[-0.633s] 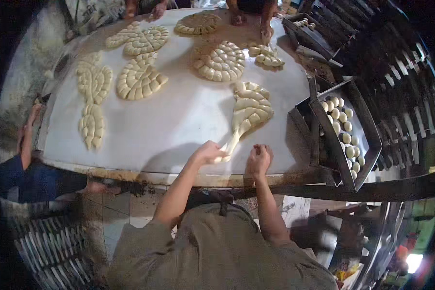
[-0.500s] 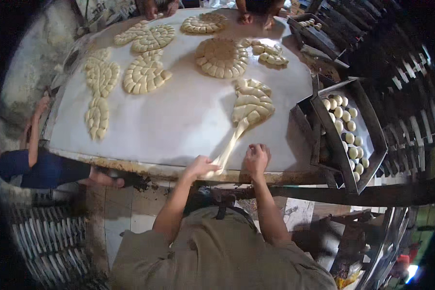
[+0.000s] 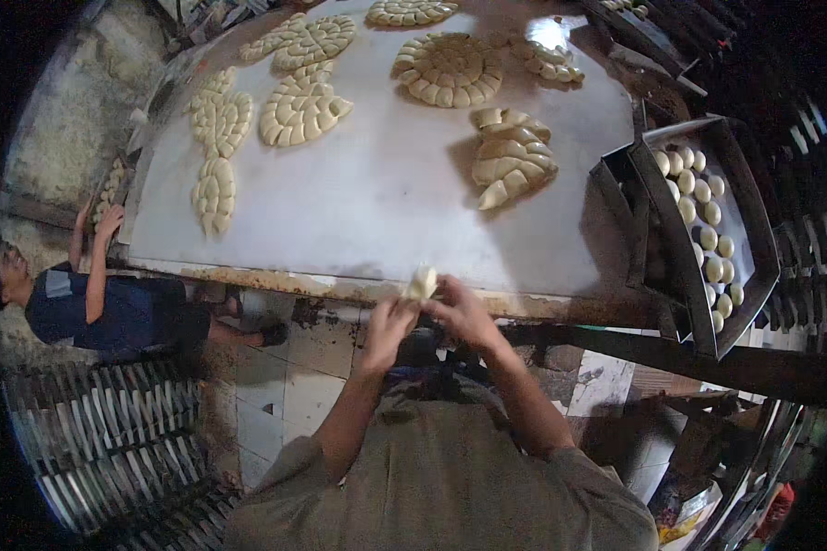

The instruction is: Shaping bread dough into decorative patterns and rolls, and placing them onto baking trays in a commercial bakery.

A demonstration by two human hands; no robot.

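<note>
Both my hands meet on one dough piece (image 3: 422, 283) at the near edge of the table (image 3: 386, 197).

The table's rusty front rim runs just under my knuckles, and a wide bare stretch of its surface lies open between me and the laid-out dough. My left hand (image 3: 390, 321) and right hand (image 3: 464, 310) come up from below with the forearms angled inward, fingers curled and closed around the small pale lump, pinching it between them right over the rim. On the table I count about seven patterned dough arrangements; the nearest, a leaf-shaped one (image 3: 510, 165), sits well apart from my hands. To my right a dark tray (image 3: 753, 266) holds some fourteen dough balls (hard to count exactly). To my left another person (image 3: 92, 294) leans at the table's corner.
</note>
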